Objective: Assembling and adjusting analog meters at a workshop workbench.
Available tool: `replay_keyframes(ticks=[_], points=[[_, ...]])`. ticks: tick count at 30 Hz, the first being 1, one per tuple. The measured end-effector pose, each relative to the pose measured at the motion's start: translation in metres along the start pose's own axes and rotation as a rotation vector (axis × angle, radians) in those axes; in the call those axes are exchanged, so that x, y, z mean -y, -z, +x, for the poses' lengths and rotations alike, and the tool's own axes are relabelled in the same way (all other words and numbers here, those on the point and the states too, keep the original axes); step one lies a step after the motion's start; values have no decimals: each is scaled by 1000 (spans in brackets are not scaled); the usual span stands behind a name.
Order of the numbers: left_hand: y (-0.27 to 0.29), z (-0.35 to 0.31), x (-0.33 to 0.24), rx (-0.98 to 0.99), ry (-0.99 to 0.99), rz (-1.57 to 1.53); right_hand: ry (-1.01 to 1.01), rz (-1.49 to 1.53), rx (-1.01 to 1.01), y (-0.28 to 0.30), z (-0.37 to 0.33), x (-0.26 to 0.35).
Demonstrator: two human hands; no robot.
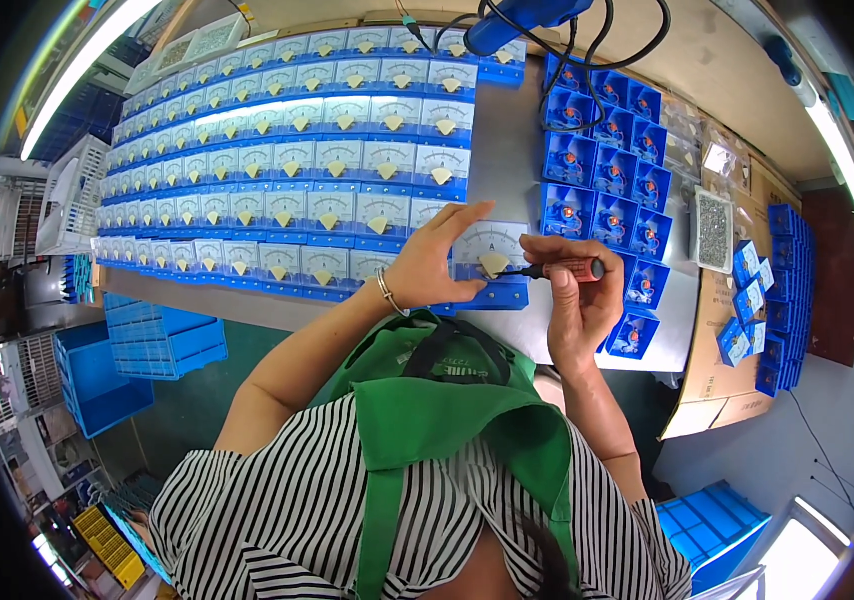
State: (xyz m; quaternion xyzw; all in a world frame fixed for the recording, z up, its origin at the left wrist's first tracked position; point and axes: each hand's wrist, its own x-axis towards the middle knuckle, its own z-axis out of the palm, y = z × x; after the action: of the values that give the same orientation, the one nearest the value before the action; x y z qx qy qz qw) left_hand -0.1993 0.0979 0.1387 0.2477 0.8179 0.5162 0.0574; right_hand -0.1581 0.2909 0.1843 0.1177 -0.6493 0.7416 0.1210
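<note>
An ammeter with a blue base, a clear front and a cream-coloured wedge lies at the table's front edge between my hands. My left hand steadies its left side, thumb along the lower edge and fingers reaching over the top corner. In my right hand is a small screwdriver with a red and black handle, held nearly level. Its thin shaft points left, and the tip meets the meter's front near the cream wedge. Exactly what the tip touches is too small to tell.
Rows of similar meters fill the table's left side. Open blue housings with wired parts stand at the right, beside a tray of small metal parts. A blue tool with a black cable hangs overhead. Blue crates sit lower left.
</note>
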Motion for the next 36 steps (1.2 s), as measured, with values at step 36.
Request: replay_keyframes(ticks=[36], points=[[-6,-17,9,-13,40,-15,194,-579,90,3,-4,1]])
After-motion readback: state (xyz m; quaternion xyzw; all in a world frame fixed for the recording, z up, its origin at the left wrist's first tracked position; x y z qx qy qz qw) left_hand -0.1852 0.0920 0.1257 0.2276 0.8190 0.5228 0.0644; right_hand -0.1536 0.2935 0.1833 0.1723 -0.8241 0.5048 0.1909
